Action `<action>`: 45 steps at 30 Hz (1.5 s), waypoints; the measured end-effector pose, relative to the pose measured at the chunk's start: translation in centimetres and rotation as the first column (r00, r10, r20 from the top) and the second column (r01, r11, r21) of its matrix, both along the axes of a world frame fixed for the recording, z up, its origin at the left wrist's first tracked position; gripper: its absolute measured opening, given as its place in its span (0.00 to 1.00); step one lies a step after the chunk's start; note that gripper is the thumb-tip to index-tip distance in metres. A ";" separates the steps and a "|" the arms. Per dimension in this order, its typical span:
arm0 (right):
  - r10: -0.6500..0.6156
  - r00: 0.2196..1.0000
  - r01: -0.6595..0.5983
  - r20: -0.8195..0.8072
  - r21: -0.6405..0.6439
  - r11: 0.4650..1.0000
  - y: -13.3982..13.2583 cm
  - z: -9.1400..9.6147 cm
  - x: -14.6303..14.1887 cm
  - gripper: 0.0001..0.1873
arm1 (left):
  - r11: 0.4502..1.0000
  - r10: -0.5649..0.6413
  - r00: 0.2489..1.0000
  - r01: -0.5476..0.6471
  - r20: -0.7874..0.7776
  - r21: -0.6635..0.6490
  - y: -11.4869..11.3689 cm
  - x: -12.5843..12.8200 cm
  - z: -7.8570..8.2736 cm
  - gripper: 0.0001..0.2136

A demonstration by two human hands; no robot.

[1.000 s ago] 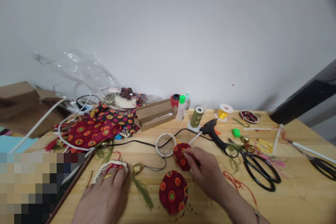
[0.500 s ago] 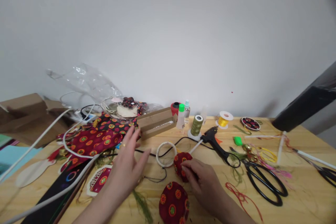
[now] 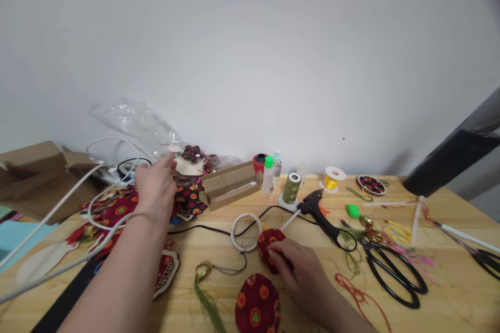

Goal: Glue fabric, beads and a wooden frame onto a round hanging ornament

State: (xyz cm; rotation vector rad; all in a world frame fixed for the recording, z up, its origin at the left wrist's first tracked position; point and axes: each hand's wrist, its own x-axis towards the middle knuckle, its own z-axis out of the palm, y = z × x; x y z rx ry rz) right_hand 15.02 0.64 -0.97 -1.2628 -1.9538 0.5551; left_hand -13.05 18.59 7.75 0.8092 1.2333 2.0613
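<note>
My left hand stretches far to the back left, over the red patterned fabric, its fingertips close to a white lump topped with dark fabric. The fingers look loosely spread and hold nothing. My right hand rests on the wooden table, fingers pinched on a small red patterned fabric pad. A larger round red patterned pad lies just in front of it.
A white ring, a black glue gun, black scissors, thread spools, small bottles and a cardboard tray lie around. Cables, a plastic bag and cardboard boxes crowd the left.
My left hand left the white-framed piece at the front left and reached across to the back left. The right hand stayed on the small pad. The view shifted slightly.
</note>
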 end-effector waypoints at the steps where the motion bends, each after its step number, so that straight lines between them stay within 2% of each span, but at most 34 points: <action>1: -0.001 1.000 0.001 0.003 -0.006 1.000 0.0 0.0 0.0 0.10 | 0.999 0.030 1.000 -0.029 0.005 -0.030 0.2 0.0 0.0 0.16; 3: -0.003 1.000 0.003 0.007 -0.019 1.000 0.0 0.1 0.0 0.11 | 0.993 0.078 0.997 -0.077 0.013 -0.084 0.4 0.3 0.2 0.16; 5: 0.000 1.000 0.001 0.009 -0.026 1.000 0.0 0.1 0.0 0.11 | 0.992 0.090 0.996 -0.089 0.014 -0.085 0.4 0.7 0.7 0.16; 9: 0.006 1.000 -0.006 0.004 -0.036 0.999 0.0 0.1 -0.1 0.10 | 0.996 0.091 0.996 -0.091 0.006 0.019 -0.9 1.9 2.7 0.16; 11: 0.008 1.000 -0.009 -0.015 -0.054 0.998 -0.1 0.2 -0.2 0.10 | 0.993 0.089 0.996 -0.090 0.008 0.082 -2.1 2.8 4.0 0.08; 12: 0.009 0.999 -0.011 -0.034 -0.066 0.998 -0.1 0.3 -0.2 0.10 | 0.992 0.071 0.997 -0.071 0.009 0.105 -2.9 3.2 4.6 0.05; 14: 0.001 0.994 -0.011 -0.107 -0.094 0.996 -0.1 0.7 -0.2 0.11 | 0.994 -0.006 1.000 0.006 0.001 0.105 -4.5 4.3 5.4 0.07; 17: -0.073 0.952 0.024 -0.297 -0.166 0.986 -0.2 1.9 0.1 0.10 | 0.978 -0.206 0.979 0.206 -0.009 -0.016 -6.9 5.9 5.4 0.10; 20: -0.174 0.872 0.052 -0.459 -0.265 0.963 -0.3 3.1 0.5 0.32 | 0.875 -0.443 0.896 0.441 0.033 -0.202 -9.0 7.5 4.2 0.13; 22: -0.181 0.814 -0.028 -0.552 -0.348 0.937 -0.3 3.8 0.6 0.44 | 0.772 -0.564 0.822 0.559 0.079 -0.304 -10.2 8.4 3.0 0.14; 23: -0.162 0.780 -0.102 -0.604 -0.378 0.920 -0.4 4.0 0.6 0.46 | 0.722 -0.610 0.786 0.603 0.100 -0.340 -10.7 8.9 2.4 0.14; 26: -0.076 0.670 -0.302 -0.738 -0.365 0.881 -0.4 4.1 0.0 0.40 | 0.590 -0.708 0.689 0.697 0.153 -0.408 -12.1 9.8 1.0 0.17; 29: -0.058 0.623 -0.334 -0.780 -0.333 0.882 -0.5 3.7 -0.6 0.28 | 0.529 -0.752 0.638 0.734 0.166 -0.425 -12.7 10.4 0.3 0.18; 31: -0.097 0.626 -0.293 -0.774 -0.349 0.890 -0.5 3.3 -0.7 0.23 | 0.525 -0.764 0.629 0.735 0.143 -0.430 -12.9 10.6 0.1 0.18; 33: -0.130 0.627 -0.260 -0.768 -0.364 0.895 -0.5 2.9 -0.6 0.20 | 0.546 -0.765 0.638 0.714 0.086 -0.438 -13.0 10.5 0.2 0.17; 36: -0.162 0.607 -0.231 -0.778 -0.369 0.900 -0.6 2.7 -0.4 0.18 | 0.658 -0.705 0.706 0.620 -0.062 -0.427 -13.1 10.2 0.4 0.16; 39: -0.213 0.595 -0.182 -0.775 -0.389 0.903 -0.7 2.9 -0.1 0.18 | 0.803 -0.559 0.805 0.466 -0.200 -0.372 -13.2 9.7 0.0 0.19; 41: -0.242 0.590 -0.147 -0.770 -0.397 0.906 -0.7 3.2 -0.1 0.19 | 0.847 -0.487 0.853 0.409 -0.186 -0.340 -13.5 9.4 -0.9 0.22; 42: -0.253 0.588 -0.133 -0.768 -0.400 0.907 -0.7 3.3 -0.1 0.20 | 0.839 -0.491 0.861 0.426 -0.133 -0.338 -13.7 9.4 -1.5 0.25; 43: -0.262 0.584 -0.124 -0.768 -0.403 0.907 -0.7 3.4 -0.1 0.20 | 0.803 -0.535 0.843 0.487 -0.055 -0.343 -14.0 9.4 -2.1 0.27; 45: -0.272 0.568 -0.122 -0.777 -0.406 0.906 -0.8 3.6 -0.3 0.21 | 0.666 -0.674 0.732 0.663 0.105 -0.342 -14.8 9.7 -3.1 0.30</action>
